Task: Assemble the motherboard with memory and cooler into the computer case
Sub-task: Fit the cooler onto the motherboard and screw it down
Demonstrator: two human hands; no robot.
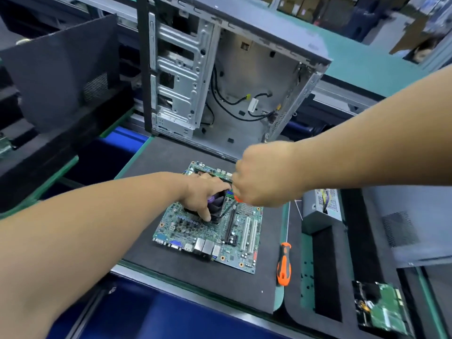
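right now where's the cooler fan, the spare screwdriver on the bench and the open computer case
cooler fan [216,204], head view, on its dark blades beside the purple hub
spare screwdriver [284,265], head view, on the orange and black handle
computer case [254,77], head view, on the bare inner back panel

- The motherboard [210,231] is green with a dense pattern of small silver and dark parts, white slots, a blue port and gold-ringed holes at its edges.
- The cooler [216,204] is black, with a purple hub on its fan.
- The screwdriver in the right hand [259,178] shows an orange bit of handle and a dark shaft.
- The second screwdriver [284,264] is orange with black stripes.
- The mat [171,263] under the board is dark grey; the tabletop [367,62] is teal green.
- The computer case [234,77] is bare silver-grey metal inside with a black frame and black cables with yellow tips.
- The bins [137,311] below are deep blue.
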